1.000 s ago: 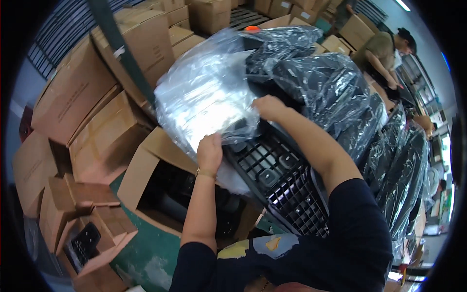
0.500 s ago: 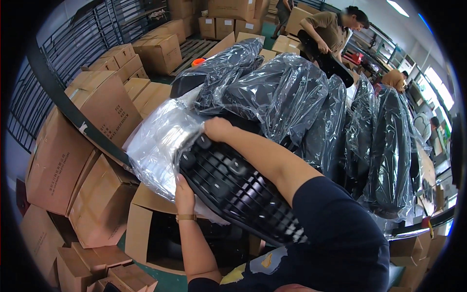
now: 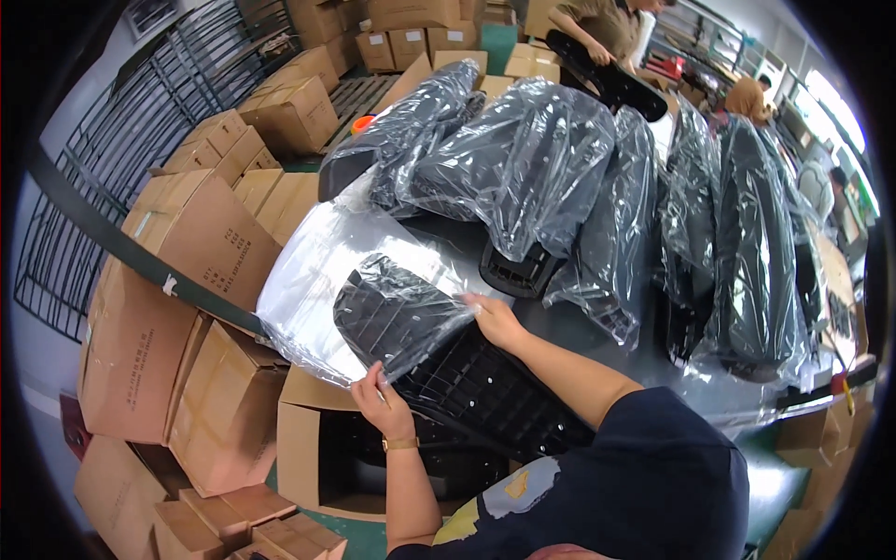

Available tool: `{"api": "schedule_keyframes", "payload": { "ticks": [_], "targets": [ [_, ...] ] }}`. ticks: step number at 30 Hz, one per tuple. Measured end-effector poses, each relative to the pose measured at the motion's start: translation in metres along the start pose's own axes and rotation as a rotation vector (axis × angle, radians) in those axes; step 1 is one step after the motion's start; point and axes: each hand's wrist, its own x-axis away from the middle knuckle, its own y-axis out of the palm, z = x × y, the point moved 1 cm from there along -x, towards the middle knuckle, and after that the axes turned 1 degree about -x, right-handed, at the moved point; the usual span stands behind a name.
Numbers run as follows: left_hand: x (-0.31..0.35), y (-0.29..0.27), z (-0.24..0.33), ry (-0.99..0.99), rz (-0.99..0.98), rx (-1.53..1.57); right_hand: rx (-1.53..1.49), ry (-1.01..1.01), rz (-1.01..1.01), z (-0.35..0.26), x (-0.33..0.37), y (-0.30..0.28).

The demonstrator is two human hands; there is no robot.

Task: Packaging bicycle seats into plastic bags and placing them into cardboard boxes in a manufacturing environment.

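- tall brown cartons (image 3: 135, 345) stand left of the open carton (image 3: 299, 448), my landmark.
- the clear plastic bag (image 3: 303, 271) spreads beyond the open carton; i'd expect thin, soft, slippery film, light but easily torn, best pinched at both sides of its mouth.
- my left hand (image 3: 385, 406), just past the open carton's far edge, pinches the bag near its mouth.
- the black ribbed plastic panel (image 3: 504, 392) slants up and right of the open carton, its far end inside the bag; i judge it stiff, fairly light, best held by the side rims.
- my right hand (image 3: 497, 319), farther right of the open carton, has fingers closed on the bag's other side.
- bagged black panels (image 3: 518, 159) stand in a row, well right of and beyond the open carton.
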Motion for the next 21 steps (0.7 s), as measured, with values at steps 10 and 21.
{"api": "schedule_keyframes", "payload": {
  "ticks": [10,21],
  "targets": [
    [-0.011,-0.015,0.002,0.103,-0.22,-0.015,0.104,0.462,-0.376,0.03,0.239,-0.104],
    [0.042,-0.03,0.074,0.419,-0.518,0.084,-0.42,0.531,-0.171,0.003,0.288,-0.047]
  ]
}}
